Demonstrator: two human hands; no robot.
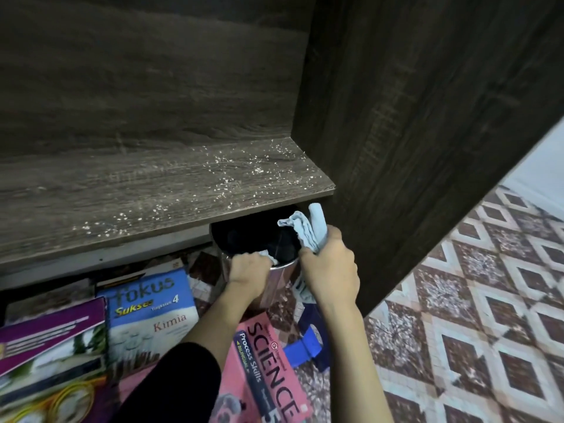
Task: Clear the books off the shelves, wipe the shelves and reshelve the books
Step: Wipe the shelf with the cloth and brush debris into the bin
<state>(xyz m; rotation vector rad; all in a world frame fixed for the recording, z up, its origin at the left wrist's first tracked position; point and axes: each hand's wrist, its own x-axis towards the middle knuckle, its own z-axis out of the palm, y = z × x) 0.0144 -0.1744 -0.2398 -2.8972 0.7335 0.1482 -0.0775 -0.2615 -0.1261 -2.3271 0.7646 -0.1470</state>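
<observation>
1. The step in hand looks like wringing out the cloth [308, 232] over the metal container [276, 285]. The container stands on the tiled floor [457, 331], partly tucked under the front edge of the shelf [152, 190].
2. The right hand [331, 267] has its fingers curled tight round the upper bunch of the cloth. The left hand [248, 270] is clenched on the lower end, right at the container's rim.
3. The inside of the container is dark, so I cannot tell whether it holds water or only a liner.
4. The shelf is bare of books. The Kimia book [149, 306], the SCIENCE book [268, 367] and the purple book [52, 328] lie flat on the floor below and in front of it, near the container.
5. To wring well, the hands should twist in opposite directions and stay over the container's mouth. The SCIENCE book lies just beside the forearms, and any drip that misses would land on a cover.
6. The cloth should come out damp rather than wet, because the shelf looks like laminated board and standing water could swell its edge.
7. White specks [232, 169] litter the shelf, thickest toward the right by the side panel [427, 117]. The wipe is best started in that back corner, gathering the specks into the cloth so they are not swept off the front edge onto the books.
</observation>
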